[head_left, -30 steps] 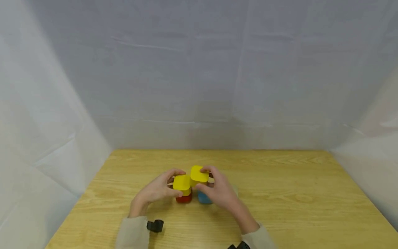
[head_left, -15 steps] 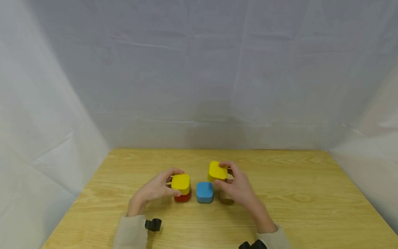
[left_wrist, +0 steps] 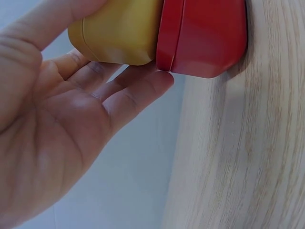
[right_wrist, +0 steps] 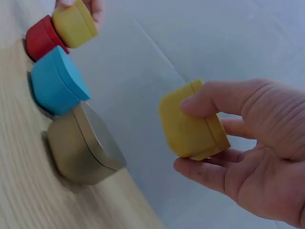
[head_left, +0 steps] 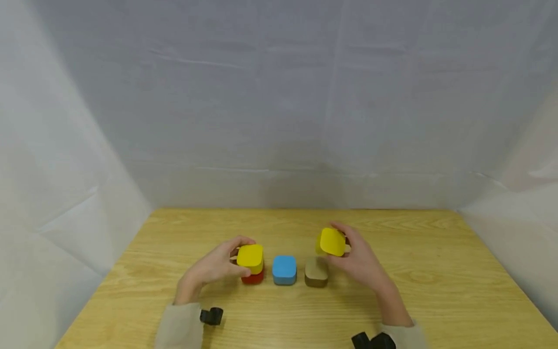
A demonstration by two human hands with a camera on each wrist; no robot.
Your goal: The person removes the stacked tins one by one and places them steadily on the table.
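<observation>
Rightward since earlier, the right hand [head_left: 362,261] pinches a yellow tin [head_left: 332,242] above the brown tin [head_left: 316,272]; at 9 o'clock, the left hand [head_left: 215,266] grips another yellow tin [head_left: 250,255] on the red tin [head_left: 252,278].

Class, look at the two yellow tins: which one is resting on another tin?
The yellow tin under the left hand; it sits on the red tin.

Matt, smooth tins [right_wrist: 83,148] on a grained pale wooden table [head_left: 436,291], against creased white cloth [head_left: 279,97].
</observation>
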